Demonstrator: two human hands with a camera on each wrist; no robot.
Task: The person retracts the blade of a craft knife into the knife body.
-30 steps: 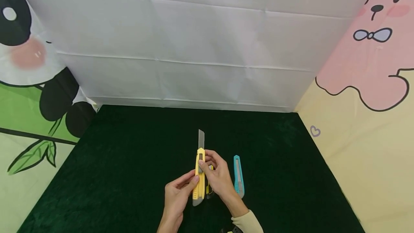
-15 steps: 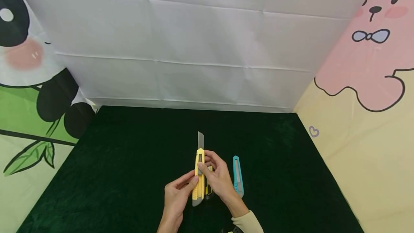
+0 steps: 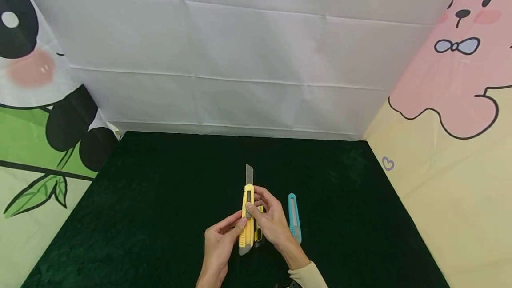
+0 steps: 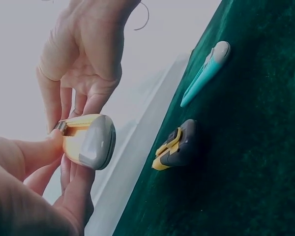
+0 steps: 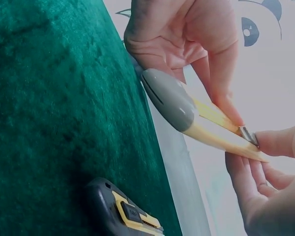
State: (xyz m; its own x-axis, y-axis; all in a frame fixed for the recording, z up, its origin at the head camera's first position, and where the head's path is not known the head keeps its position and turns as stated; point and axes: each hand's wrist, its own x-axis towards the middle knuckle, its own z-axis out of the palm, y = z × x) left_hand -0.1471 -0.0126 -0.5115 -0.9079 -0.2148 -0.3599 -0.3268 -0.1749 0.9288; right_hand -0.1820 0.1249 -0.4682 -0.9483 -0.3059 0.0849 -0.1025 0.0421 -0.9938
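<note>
A yellow box cutter (image 3: 246, 231) with a grey end cap is held up over the table, its blade (image 3: 250, 174) sticking out and pointing away from me. My left hand (image 3: 219, 241) pinches the body between thumb and fingers, low on its left side. On the right, my right hand (image 3: 274, 222) holds the upper body, its thumb on the metal slider (image 5: 248, 136). Beneath the hands lies a black and yellow box cutter (image 4: 181, 146), partly hidden by the right hand in the head view. A teal box cutter (image 3: 294, 218) lies to the right.
Dark green cloth (image 3: 168, 190) covers the table. A white sheet (image 3: 240, 57) hangs behind it. Printed cartoon panels stand at both sides, a panda (image 3: 32, 70) on the left and a pink bear (image 3: 452, 74) on the right.
The right thumb has slid slightly down the yellow box cutter with the slider, and a little less blade sticks out. Both hands keep their hold; the other two cutters lie still.
</note>
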